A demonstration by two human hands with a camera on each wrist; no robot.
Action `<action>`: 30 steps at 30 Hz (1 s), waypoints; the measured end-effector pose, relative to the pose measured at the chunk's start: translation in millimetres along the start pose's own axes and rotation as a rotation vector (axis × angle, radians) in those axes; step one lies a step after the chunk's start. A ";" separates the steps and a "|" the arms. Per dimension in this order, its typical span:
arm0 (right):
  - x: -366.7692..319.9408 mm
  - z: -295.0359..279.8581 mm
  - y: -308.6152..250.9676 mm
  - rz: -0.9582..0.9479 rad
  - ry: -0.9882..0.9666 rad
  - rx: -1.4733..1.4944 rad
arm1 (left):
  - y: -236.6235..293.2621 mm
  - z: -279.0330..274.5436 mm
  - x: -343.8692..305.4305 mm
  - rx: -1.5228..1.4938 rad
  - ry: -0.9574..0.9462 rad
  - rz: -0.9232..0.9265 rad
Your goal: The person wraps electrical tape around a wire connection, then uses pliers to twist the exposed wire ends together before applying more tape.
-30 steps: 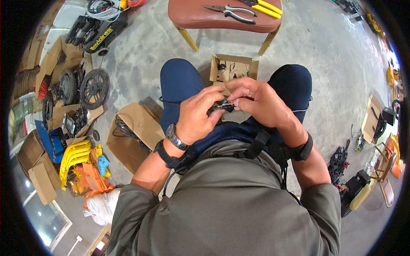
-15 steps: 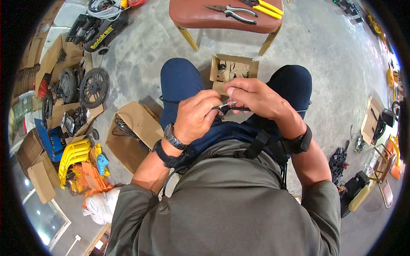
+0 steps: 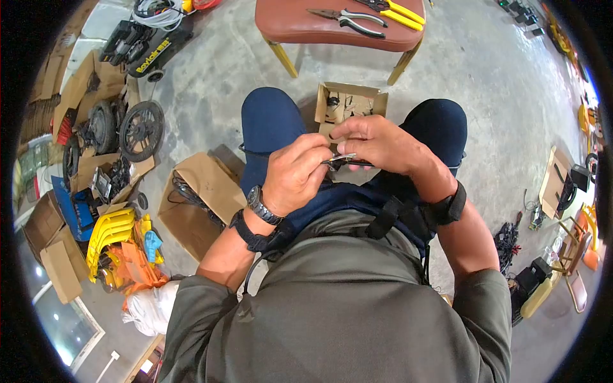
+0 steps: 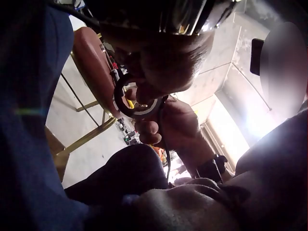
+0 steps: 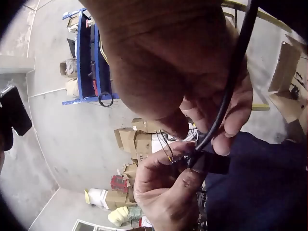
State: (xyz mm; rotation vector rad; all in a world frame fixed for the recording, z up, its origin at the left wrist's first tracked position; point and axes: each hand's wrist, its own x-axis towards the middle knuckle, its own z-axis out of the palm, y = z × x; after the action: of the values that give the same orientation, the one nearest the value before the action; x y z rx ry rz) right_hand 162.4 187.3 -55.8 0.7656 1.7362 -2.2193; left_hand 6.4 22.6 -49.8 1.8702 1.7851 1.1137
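Note:
Both hands meet in front of the lap in the head view. My left hand [image 3: 295, 167] pinches a small black part between thumb and fingers; in the left wrist view it shows as a black ring [image 4: 118, 98]. A black cable [image 5: 230, 86] leads away from that part and passes under my right hand [image 3: 386, 148], whose fingers [image 5: 237, 118] curl round it. Thin bare-ended wires [image 5: 167, 150] stick out beside the left thumb in the right wrist view. The right thumb and forefinger are spread near these wires. The hands hide most of the black part.
A brown padded stool [image 3: 306, 29] ahead bears grey-handled pliers [image 3: 354, 20] and a yellow-handled tool [image 3: 402, 14]. An open cardboard box [image 3: 351, 105] with small scraps stands between the knees. Another carton [image 3: 207, 185] with cables is at the left, near wheels [image 3: 142, 131].
The hands have drawn slightly apart, showing the cable and wire ends between them. The right forefinger and thumb have opened away from the wires.

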 end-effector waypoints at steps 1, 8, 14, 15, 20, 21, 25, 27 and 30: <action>0.2 -0.9 -1.7 0.022 -0.016 0.002 | 0.4 0.2 0.4 0.008 0.003 0.003; 8.8 -1.2 12.1 -0.116 -0.016 0.000 | 0.2 0.4 -1.0 0.022 -0.008 0.004; 3.5 -2.0 3.0 -0.114 0.054 0.190 | 4.5 1.0 0.3 0.018 0.027 -0.066; 2.2 -2.5 0.4 -0.108 0.053 0.215 | 4.3 1.0 0.0 0.015 0.027 -0.066; 2.0 -0.1 -1.8 -0.140 0.066 0.218 | 1.2 2.1 -2.2 0.004 0.022 -0.068; 2.7 -0.1 -2.4 -0.143 0.073 0.219 | 1.1 2.5 -1.5 -0.009 0.016 -0.067; 4.2 0.2 -3.4 -0.151 0.095 0.245 | 6.1 -0.8 2.2 -0.103 -0.022 -0.092; 5.0 0.1 -3.8 -0.149 0.101 0.235 | 8.2 -2.8 3.1 -0.162 -0.043 -0.120; 4.4 1.3 -5.7 -0.146 0.103 0.254 | 7.0 -3.3 2.2 -0.220 -0.052 -0.139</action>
State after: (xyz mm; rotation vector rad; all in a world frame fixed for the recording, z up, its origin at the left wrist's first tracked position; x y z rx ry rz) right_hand 155.6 188.2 -53.1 0.8447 1.6208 -2.5768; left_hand 8.7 22.6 -42.1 1.6078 1.6619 1.1483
